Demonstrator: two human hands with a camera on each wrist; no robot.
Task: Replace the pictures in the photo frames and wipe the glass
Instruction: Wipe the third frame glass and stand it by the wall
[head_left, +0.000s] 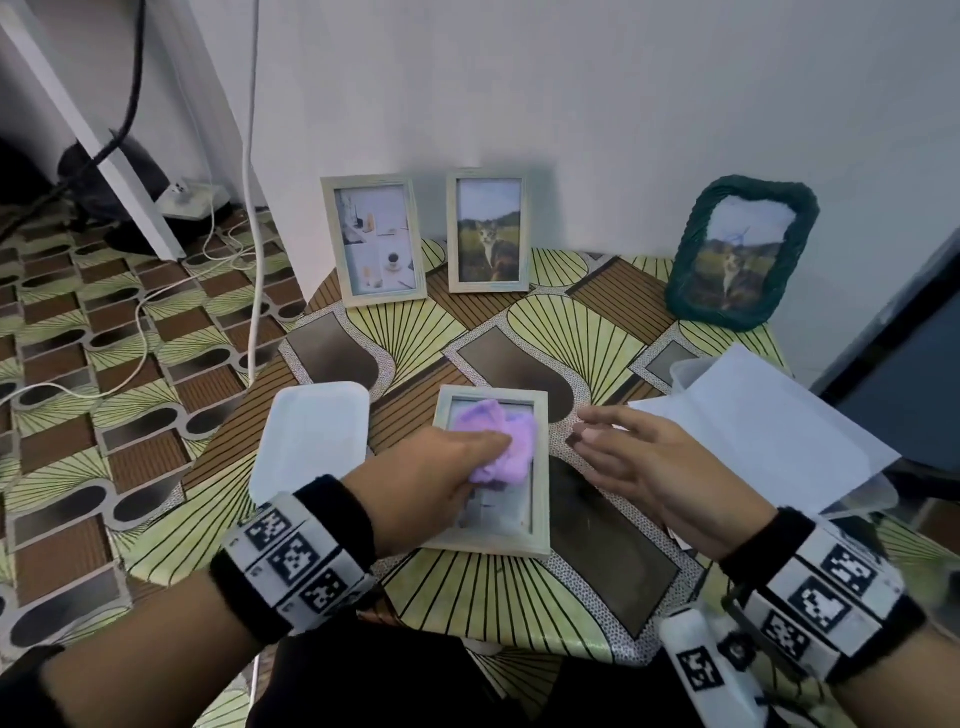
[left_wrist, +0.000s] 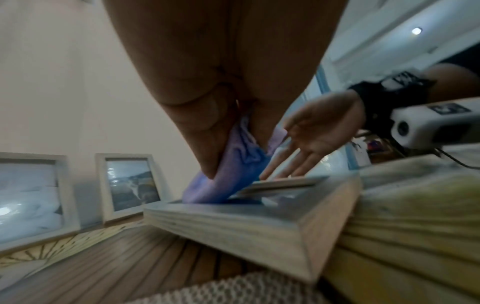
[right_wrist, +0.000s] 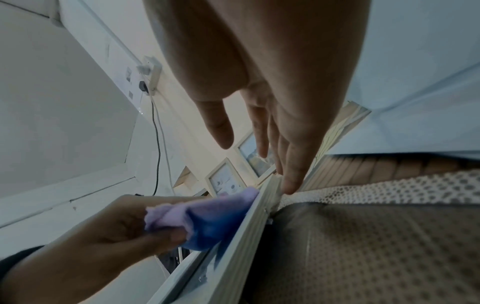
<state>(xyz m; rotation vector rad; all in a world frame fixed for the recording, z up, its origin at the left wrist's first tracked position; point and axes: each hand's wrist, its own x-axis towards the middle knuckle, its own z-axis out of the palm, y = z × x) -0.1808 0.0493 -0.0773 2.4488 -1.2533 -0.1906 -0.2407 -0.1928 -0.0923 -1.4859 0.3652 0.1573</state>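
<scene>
A pale wooden photo frame (head_left: 540, 467) lies flat, glass up, on the patterned table (head_left: 467, 332). My left hand (head_left: 441, 478) grips a crumpled purple cloth (head_left: 498, 441) and presses it on the glass near the frame's far end. The cloth (left_wrist: 228, 181) shows bunched between thumb and fingers, and the frame (left_wrist: 259, 224) lies under it. My right hand (head_left: 634, 457) is open, fingers straight, just right of the frame; its fingertips (right_wrist: 291, 185) touch the table beside the frame (right_wrist: 249, 226) and the cloth (right_wrist: 207, 218).
Two pale frames (head_left: 374, 239) (head_left: 488, 231) and a green woven frame (head_left: 743, 254) lean on the back wall. A white lid (head_left: 311, 436) lies left of the flat frame. White paper (head_left: 769, 431) covers a clear container at right. Cables run over the floor at left.
</scene>
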